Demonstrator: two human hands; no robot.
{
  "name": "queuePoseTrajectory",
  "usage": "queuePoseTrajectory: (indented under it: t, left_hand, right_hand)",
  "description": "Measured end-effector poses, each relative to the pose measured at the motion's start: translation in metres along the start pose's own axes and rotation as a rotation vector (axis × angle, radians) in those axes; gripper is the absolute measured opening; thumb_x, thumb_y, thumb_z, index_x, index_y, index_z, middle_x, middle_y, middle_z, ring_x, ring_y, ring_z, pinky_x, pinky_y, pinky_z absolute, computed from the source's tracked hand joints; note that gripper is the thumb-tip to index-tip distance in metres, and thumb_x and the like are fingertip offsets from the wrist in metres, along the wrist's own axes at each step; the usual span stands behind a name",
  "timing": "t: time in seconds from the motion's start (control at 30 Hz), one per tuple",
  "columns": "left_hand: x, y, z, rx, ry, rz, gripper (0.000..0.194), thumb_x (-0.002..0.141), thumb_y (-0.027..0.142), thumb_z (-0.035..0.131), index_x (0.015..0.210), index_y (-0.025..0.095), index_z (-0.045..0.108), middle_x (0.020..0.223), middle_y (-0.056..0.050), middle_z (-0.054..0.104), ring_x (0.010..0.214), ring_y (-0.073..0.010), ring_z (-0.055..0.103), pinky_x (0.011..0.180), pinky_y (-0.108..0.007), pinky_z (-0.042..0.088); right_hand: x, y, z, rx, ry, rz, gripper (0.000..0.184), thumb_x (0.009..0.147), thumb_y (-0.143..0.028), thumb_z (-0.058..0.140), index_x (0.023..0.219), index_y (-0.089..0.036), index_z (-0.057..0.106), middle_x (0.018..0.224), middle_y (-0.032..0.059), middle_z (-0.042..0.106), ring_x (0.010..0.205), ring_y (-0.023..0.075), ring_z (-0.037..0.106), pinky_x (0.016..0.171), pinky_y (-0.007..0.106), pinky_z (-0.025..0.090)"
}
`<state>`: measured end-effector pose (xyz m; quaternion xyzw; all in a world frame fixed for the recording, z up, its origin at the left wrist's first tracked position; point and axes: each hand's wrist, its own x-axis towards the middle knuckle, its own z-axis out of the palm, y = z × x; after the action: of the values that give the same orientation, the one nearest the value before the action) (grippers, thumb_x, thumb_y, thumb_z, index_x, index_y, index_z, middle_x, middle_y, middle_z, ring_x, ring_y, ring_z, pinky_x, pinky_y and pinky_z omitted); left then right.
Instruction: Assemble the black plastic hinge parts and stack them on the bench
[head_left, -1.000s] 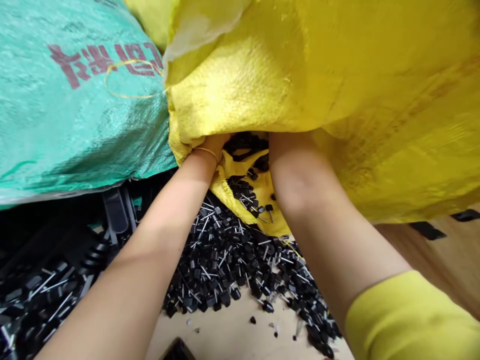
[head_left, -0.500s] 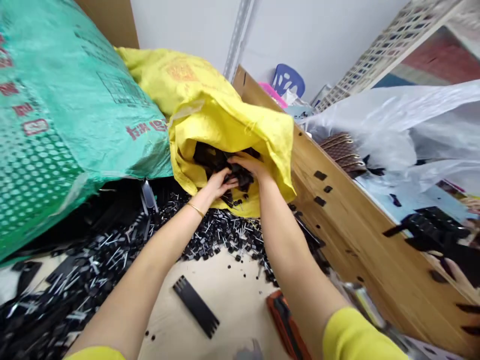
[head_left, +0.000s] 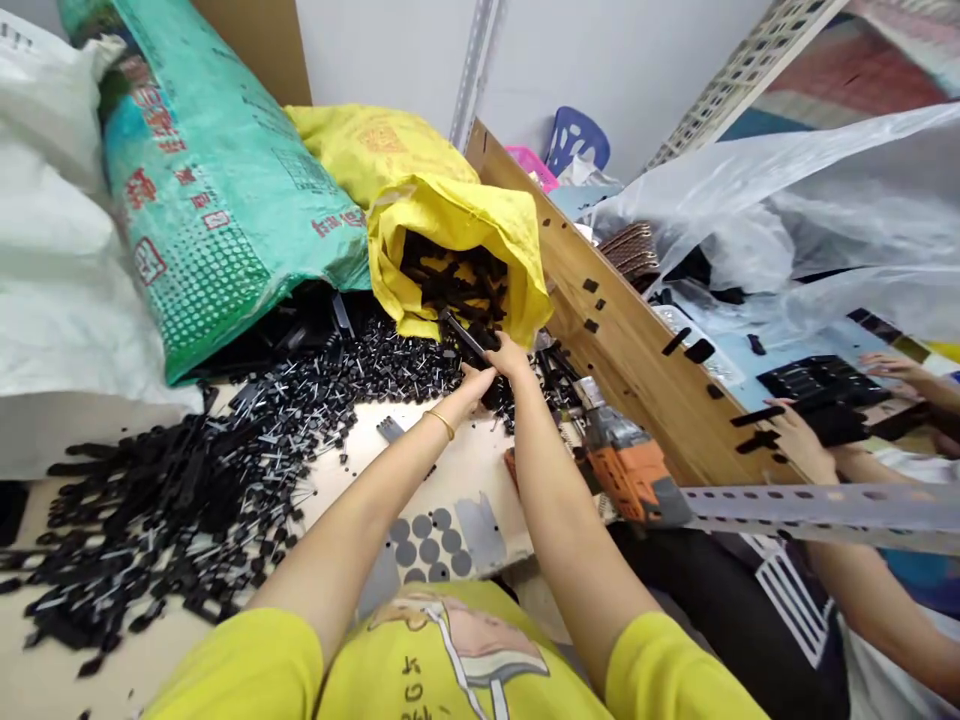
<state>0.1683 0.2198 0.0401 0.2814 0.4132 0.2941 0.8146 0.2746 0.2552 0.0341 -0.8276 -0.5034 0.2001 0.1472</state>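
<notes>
A yellow woven sack (head_left: 529,235) lies with its mouth towards me, dark plastic pieces (head_left: 454,285) inside it. Just in front of that mouth my left hand (head_left: 478,385) and my right hand (head_left: 510,358) are together, closed around black plastic pieces. One long black plastic strip (head_left: 466,338) sticks out from between them towards the sack. My fingertips are partly hidden behind the hands. Around and below lies a heap of small black caps with metal pins (head_left: 405,360), spread across the table (head_left: 337,510).
A green sack (head_left: 247,230) leans at the left beside a white sack (head_left: 67,270). Right of me runs a wooden board (head_left: 637,360), with an orange power drill (head_left: 634,470) near it. Beyond, a co-worker's hands (head_left: 799,440) handle black pieces. Grey round stickers (head_left: 427,550) lie before me.
Both hands have come out of the sack's mouth towards me, bringing black pieces. The view has pulled back, bringing my shirt, the drill and more of the co-worker into sight.
</notes>
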Motion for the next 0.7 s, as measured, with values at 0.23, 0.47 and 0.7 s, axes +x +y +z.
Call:
queuePoseTrajectory:
  t: [0.23, 0.47, 0.7]
  left_hand:
    - [-0.104, -0.013, -0.094, 0.369, 0.015, 0.263, 0.03, 0.065, 0.015, 0.07, 0.094, 0.019, 0.066, 0.111, -0.007, 0.065, 0.107, -0.0218, 0.057, 0.097, -0.031, 0.042]
    - [-0.263, -0.079, -0.216, 0.696, 0.764, 0.554, 0.03, 0.082, 0.028, 0.051, 0.111, 0.02, 0.055, 0.108, -0.008, 0.064, 0.103, -0.0187, 0.06, 0.094, -0.034, 0.045]
    - [-0.277, -0.047, -0.261, 1.466, 1.178, 0.343, 0.034, 0.082, 0.022, 0.047, 0.116, 0.016, 0.053, 0.116, -0.014, 0.058, 0.112, -0.0292, 0.049, 0.096, -0.044, 0.037]
  right_hand:
    - [-0.09, -0.005, 0.039, -0.014, 0.333, -0.297, 0.05, 0.082, -0.035, 0.049, 0.129, -0.017, 0.047, 0.132, 0.0174, 0.044, 0.124, 0.0334, 0.037, 0.102, 0.05, 0.029]
    - [-0.214, 0.044, 0.142, 0.002, -0.034, -0.753, 0.047, 0.089, -0.03, 0.037, 0.135, -0.017, 0.038, 0.128, 0.0177, 0.049, 0.12, 0.0302, 0.042, 0.1, 0.052, 0.033]
    - [-0.243, 0.104, 0.127, -0.015, -0.139, -0.902, 0.04, 0.087, -0.03, 0.043, 0.127, -0.027, 0.048, 0.116, 0.0124, 0.055, 0.106, 0.0293, 0.05, 0.091, 0.049, 0.042]
